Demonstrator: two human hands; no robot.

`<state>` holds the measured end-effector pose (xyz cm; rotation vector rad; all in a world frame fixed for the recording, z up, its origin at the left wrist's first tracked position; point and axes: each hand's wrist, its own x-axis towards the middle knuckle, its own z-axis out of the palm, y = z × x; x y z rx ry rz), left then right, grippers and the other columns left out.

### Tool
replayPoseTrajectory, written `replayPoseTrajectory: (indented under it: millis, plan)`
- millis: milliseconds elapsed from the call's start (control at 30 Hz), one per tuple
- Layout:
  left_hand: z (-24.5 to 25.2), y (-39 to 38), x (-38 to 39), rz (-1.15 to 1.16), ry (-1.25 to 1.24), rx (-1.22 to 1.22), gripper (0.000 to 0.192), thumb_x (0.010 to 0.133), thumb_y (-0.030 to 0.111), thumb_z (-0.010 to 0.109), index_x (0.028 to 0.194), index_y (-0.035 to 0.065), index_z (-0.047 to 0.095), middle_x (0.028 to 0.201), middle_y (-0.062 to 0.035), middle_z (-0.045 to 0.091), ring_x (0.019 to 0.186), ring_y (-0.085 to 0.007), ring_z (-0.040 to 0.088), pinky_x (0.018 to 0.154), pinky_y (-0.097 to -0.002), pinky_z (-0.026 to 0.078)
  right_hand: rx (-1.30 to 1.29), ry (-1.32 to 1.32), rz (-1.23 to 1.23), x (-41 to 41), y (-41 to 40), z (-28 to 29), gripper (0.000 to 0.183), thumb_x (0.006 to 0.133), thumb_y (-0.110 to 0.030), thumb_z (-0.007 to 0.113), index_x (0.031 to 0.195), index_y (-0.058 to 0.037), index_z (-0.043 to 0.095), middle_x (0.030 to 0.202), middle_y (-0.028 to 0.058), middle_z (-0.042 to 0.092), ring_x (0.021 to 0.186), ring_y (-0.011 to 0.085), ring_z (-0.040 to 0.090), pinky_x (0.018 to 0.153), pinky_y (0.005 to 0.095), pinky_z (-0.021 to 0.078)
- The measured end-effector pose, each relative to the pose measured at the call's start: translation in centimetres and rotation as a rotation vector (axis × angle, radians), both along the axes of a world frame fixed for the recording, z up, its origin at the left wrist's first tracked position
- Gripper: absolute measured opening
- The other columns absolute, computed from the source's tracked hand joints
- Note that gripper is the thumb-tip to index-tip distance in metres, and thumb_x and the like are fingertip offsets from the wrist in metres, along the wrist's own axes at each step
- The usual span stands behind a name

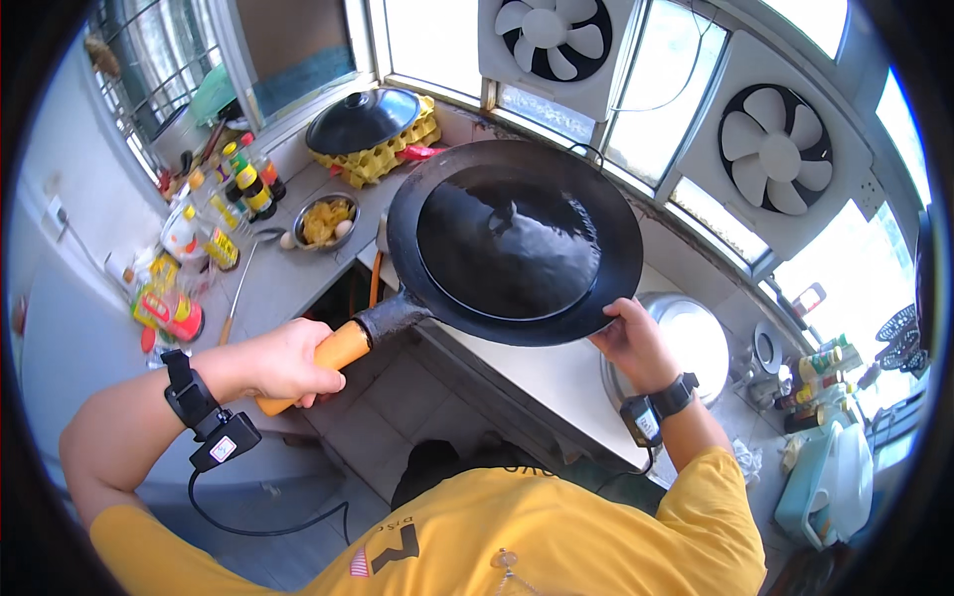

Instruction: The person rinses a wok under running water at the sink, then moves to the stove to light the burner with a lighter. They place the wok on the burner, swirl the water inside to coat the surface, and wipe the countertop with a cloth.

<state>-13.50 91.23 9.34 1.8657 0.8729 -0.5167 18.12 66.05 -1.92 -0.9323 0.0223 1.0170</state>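
A black iron wok (402,223) is held up in front of me with a pool of shiny liquid (514,246) in it. My left hand (298,361) is closed around its yellow-orange handle (346,346). At the near right rim my right hand (630,339) grips the edge, thumb on top and fingers underneath. A small wire loop (589,151) sticks up from the wok's far rim. Below the wok runs a white countertop (522,387), partly hidden by it. Both wrists carry black straps with small boxes.
Sauce bottles (250,179) crowd the left counter near a ladle (242,283) and a metal bowl (326,221) with eggs. A black lid (363,123) rests on egg trays (373,160). Right of the wok lies a round metal lid (689,343). Fans (775,153) fill the windows.
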Motion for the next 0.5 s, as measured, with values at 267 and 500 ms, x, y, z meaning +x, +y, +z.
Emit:
replayPoseTrajectory:
  millis: [267,500]
  plan:
    - [-0.1,14.6,7.3,-0.174,-0.002,0.022,0.023,0.079,0.011,0.066,0.092,-0.0002,0.051,0.068,-0.0038,0.057,0.049,-0.0101,0.055,0.046,-0.0264,0.046,-0.021,-0.008,-0.164,2.8,11.2,-0.4,0.019,0.082,0.004,0.044,0.101,-0.0013,0.043,0.093,0.0148,0.058,0.082,0.0276,0.065,0.08,0.0451,0.0573]
    - [-1.9,23.0,11.5,-0.332,0.001,0.015,0.025,0.078,0.013,0.066,0.092,-0.0006,0.052,0.066,-0.0029,0.056,0.05,-0.0106,0.056,0.048,-0.0253,0.045,-0.079,-0.014,-0.316,2.1,15.5,-1.4,0.02,0.081,0.004,0.043,0.101,-0.0017,0.045,0.094,0.0146,0.058,0.08,0.0266,0.065,0.08,0.045,0.0573]
